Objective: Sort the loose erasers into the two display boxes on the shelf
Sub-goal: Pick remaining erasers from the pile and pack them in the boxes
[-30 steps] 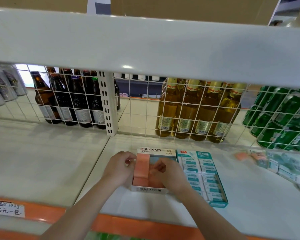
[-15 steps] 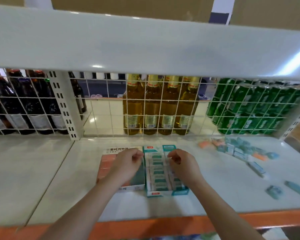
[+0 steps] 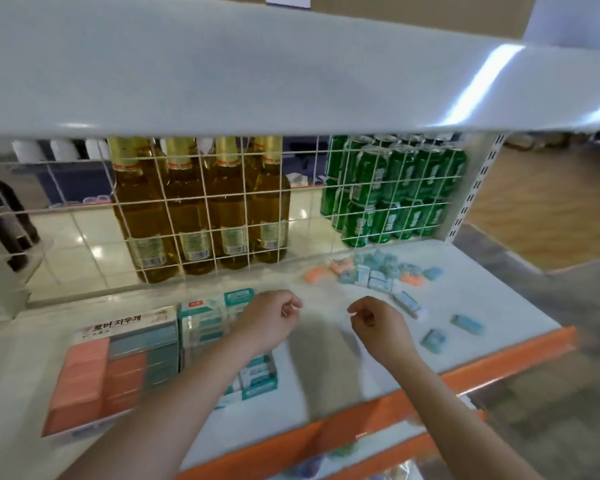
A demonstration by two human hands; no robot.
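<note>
Shelf (image 3: 465,299): white, with an orange front edge; a wire grid stands at the back and another white shelf board runs overhead.
Behind the grid: amber bottles (image 3: 201,216) are seen in a row, and green cans (image 3: 392,188) are stacked to their right.
Left display box (image 3: 118,368): set at the left of the shelf, with Korean lettering on its back flap; salmon-pink erasers fill its left columns, and the right part is seen grey-teal.
Right display box (image 3: 219,320): teal and white, placed touching the right side of the first box; rows of teal-sleeved erasers are held in it, partly hidden by the left forearm.
Loose erasers (image 3: 374,271): heaped at the back right of the shelf, near the grid, teal-sleeved and orange ones mixed; a few teal ones (image 3: 433,341) lie apart nearer the front edge.
Left hand (image 3: 271,320): held above the shelf just right of the teal box; the grip is loosely curled and nothing is seen in it.
Right hand (image 3: 378,323): held beside the left, well short of the heap; the fingers are loosely bent, the grip likewise without content.
Sharpness: much of the view is blurred, so the print on the sleeves cannot be read.
</note>
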